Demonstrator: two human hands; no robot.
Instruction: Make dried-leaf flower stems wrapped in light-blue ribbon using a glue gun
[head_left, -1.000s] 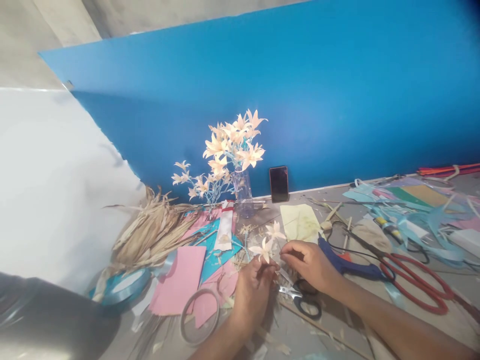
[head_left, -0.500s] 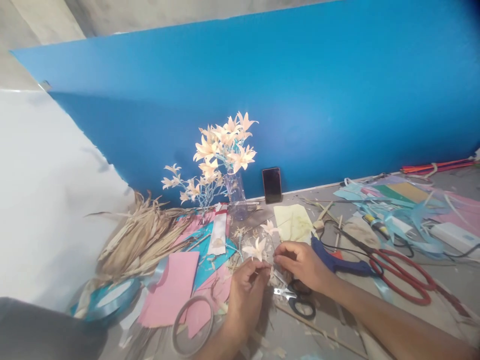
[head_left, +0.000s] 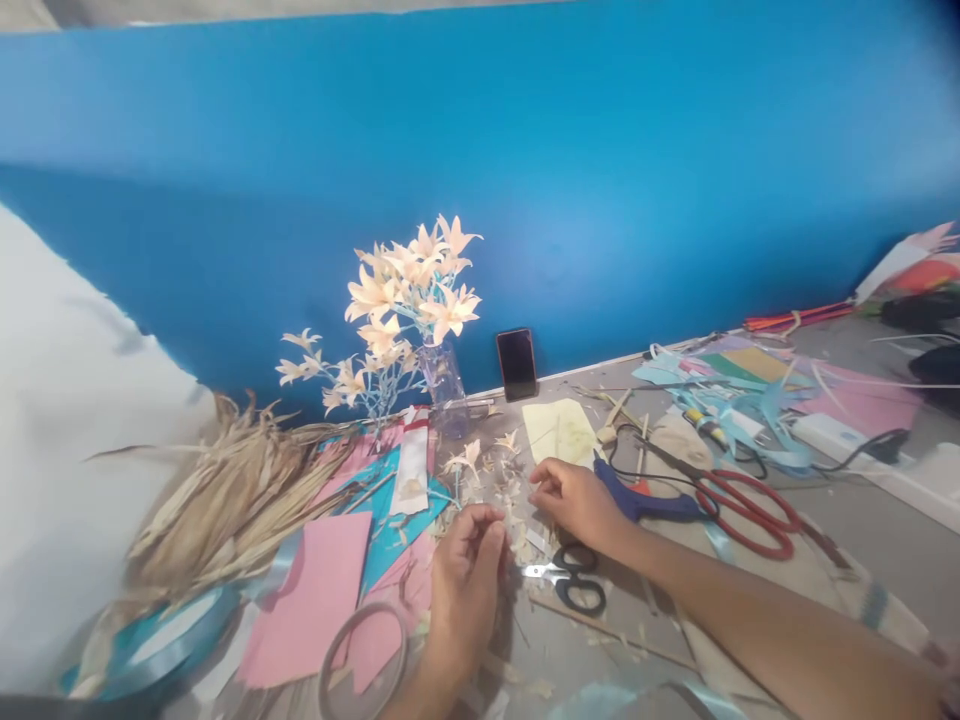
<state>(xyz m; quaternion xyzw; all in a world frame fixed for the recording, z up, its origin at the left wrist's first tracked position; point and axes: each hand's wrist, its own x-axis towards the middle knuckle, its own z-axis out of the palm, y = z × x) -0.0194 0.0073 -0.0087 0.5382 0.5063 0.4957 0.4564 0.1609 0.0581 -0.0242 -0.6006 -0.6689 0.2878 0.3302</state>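
My left hand [head_left: 469, 565] is over the littered tabletop, thumb and fingertips pinched together; whatever is between them is too small to make out. My right hand [head_left: 577, 505] hovers just to its right, fingers curled in, and I cannot make out anything in them. Beyond my left fingertips are a cream paper-like flower [head_left: 469, 455] and a smaller flower [head_left: 508, 442], amid pale scraps. Small black-handled scissors [head_left: 566, 575] lie partly open below my right hand. Beside that hand's wrist rests a blue glue gun [head_left: 652, 500].
Behind stand a clear vase [head_left: 444, 385] of cream flowers [head_left: 412, 290] and a phone [head_left: 517, 365] against the blue wall. Dried husks [head_left: 225, 490], pink paper [head_left: 311, 600], a tape ring [head_left: 330, 655] and a ribbon roll [head_left: 172, 640] lie left. Large red-handled scissors [head_left: 750, 515] lie right.
The view has swung right, so everything appears further left. My hands have drawn slightly apart, and the larger loose flower no longer touches my left fingertips in view.
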